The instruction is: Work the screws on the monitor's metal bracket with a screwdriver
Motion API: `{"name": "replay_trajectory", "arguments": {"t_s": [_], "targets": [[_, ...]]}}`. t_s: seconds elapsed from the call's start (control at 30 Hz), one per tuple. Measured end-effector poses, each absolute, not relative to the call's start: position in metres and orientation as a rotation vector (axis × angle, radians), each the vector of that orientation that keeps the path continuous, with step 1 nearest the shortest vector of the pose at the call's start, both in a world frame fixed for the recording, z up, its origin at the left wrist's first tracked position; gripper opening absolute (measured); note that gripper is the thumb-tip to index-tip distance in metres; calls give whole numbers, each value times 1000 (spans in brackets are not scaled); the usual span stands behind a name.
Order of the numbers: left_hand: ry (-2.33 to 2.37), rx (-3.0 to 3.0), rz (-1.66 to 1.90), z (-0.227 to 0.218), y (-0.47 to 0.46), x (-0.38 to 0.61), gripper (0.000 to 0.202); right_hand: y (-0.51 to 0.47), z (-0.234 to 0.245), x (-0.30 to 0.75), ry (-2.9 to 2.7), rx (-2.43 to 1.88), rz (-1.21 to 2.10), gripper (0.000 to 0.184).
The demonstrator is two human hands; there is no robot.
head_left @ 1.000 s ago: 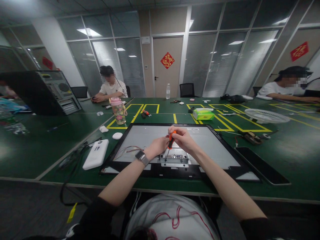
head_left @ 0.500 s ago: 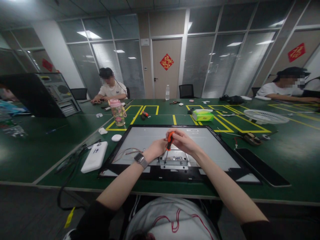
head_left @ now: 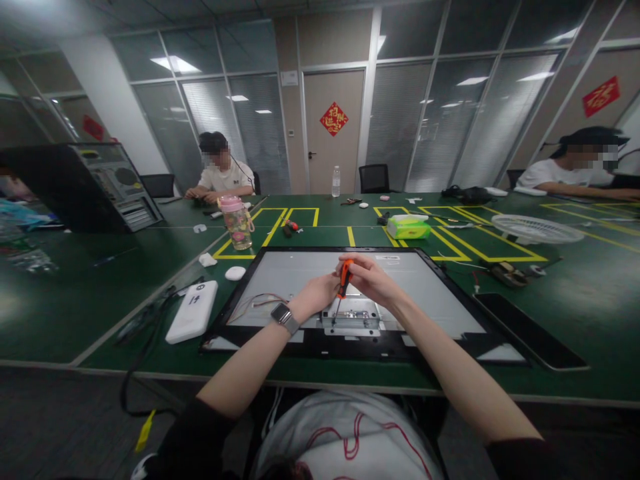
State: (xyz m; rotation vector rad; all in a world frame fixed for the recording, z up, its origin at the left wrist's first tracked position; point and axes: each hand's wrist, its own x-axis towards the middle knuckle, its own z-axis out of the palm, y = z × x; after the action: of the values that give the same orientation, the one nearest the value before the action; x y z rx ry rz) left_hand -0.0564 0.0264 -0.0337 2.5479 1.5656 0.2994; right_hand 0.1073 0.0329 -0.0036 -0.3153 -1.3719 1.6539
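Note:
My right hand (head_left: 373, 277) is closed around the orange and black handle of a screwdriver (head_left: 345, 280). The screwdriver's shaft points down to the left side of a silver metal bracket (head_left: 353, 331). This bracket sits at the near middle of a flat display panel (head_left: 280, 270) with a grey back and black frame, lying on the green table. Close beside the screwdriver is my left hand (head_left: 316, 297), its fingers curled in; their tips are partly hidden, so what they hold cannot be made out. Thin wires (head_left: 257, 299) lie on the panel left of that hand.
Left of the panel are a white power bank (head_left: 193, 313), a white round case (head_left: 234, 273) and a pink-lidded bottle (head_left: 236, 223). A black phone-like slab (head_left: 530, 330) lies right. Beyond are a green packet (head_left: 409, 227) and a white fan grille (head_left: 537, 229). Two people sit across the table.
The view has shifted slightly. My right hand still grips the screwdriver at the bracket, and my left hand stays beside it. The person across at left has drawn their hands closer together.

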Motion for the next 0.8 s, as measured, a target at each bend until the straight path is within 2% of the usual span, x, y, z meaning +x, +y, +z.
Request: {"name": "replay_trajectory", "arguments": {"t_s": [0.37,0.57,0.8], "targets": [[1575,2519,264,-31,25,-55,29,32,-7,110,-1389,-247,1766,34],[1510,2591,359,-35,25,-57,34,37,-10,111,-1369,-276,1710,31],[1582,2583,249,-31,25,-54,27,31,0,114,-1500,-261,1714,34]]}}
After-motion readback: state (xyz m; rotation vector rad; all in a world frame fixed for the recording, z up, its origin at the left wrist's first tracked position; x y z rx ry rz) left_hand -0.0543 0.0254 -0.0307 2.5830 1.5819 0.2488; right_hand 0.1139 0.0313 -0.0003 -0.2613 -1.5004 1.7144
